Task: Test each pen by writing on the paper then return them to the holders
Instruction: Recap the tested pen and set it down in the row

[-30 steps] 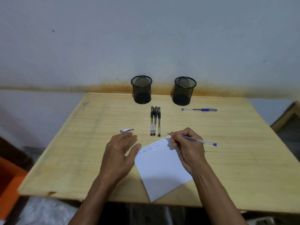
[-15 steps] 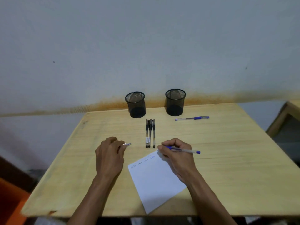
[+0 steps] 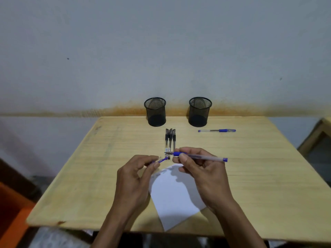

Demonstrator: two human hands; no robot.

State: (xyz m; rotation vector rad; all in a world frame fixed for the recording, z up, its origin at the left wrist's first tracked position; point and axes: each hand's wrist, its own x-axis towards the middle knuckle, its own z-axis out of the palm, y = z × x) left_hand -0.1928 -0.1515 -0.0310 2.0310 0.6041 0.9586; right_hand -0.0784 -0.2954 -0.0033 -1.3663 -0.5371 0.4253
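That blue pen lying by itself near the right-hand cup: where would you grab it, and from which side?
Take the blue pen by its clear barrel, about halfway along, coming straight down from above. It lies flat on the table, crosswise, with open wood on both long sides, so fingers could probably pinch it front and back. The right holder stands just behind, so a sideways approach looks more awkward.
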